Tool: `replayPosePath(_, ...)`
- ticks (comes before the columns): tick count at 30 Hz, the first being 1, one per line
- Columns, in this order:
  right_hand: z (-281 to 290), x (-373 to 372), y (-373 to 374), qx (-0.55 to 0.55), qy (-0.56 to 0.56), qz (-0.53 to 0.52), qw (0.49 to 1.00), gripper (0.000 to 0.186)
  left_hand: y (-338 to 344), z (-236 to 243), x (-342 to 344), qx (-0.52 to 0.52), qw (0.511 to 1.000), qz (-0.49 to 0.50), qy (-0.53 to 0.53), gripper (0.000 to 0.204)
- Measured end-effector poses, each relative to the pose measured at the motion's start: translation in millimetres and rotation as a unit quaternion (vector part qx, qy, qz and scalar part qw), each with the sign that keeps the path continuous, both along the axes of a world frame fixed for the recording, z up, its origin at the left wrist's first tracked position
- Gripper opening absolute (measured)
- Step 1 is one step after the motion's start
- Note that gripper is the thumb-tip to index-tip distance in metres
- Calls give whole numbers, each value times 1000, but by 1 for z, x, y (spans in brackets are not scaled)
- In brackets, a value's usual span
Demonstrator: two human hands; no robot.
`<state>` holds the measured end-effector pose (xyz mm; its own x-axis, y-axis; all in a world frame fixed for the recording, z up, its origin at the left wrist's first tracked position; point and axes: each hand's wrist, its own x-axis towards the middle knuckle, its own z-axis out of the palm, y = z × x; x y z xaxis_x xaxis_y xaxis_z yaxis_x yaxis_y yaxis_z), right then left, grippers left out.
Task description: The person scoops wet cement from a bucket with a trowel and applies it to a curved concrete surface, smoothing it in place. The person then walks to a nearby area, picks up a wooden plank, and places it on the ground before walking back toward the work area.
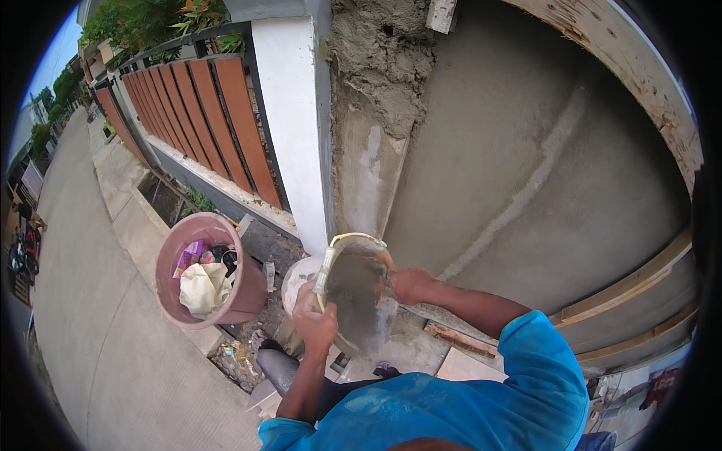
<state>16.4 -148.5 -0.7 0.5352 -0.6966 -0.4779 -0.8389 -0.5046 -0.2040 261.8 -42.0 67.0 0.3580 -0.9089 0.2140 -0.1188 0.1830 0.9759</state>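
Currently, bucket (386, 320): near white pillar's (289, 128) foot, gray mortar (352, 284) inside.
Left hand (314, 325): closed on the yellowish handle (325, 272), at the bucket's rim.
Right hand (412, 286): at opposite rim; cannot tell its grip.
Pink bin (250, 292): near road's (113, 323) edge.

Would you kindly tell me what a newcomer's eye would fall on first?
Probably the blue shirt at the bottom, then the bucket of grey mix at centre, with the left hand and right hand at it. The pink bin on the left and the orange-brown fence slats at upper left stand out.
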Motion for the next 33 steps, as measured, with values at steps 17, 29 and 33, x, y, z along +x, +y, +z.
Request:
replayPosePath(17,87,24,68,27,-73,-18,997,34,13,3,8,-46,995,-22,-87,31)
replayPosePath(29,80,3,74,-60,-146,-31,987,34,4,18,-6,-76,997,-25,5,37)
replayPosePath(33,106,5,83,15,-13,24,1000,37,-6,18,-17,-88,995,-26,25,39)
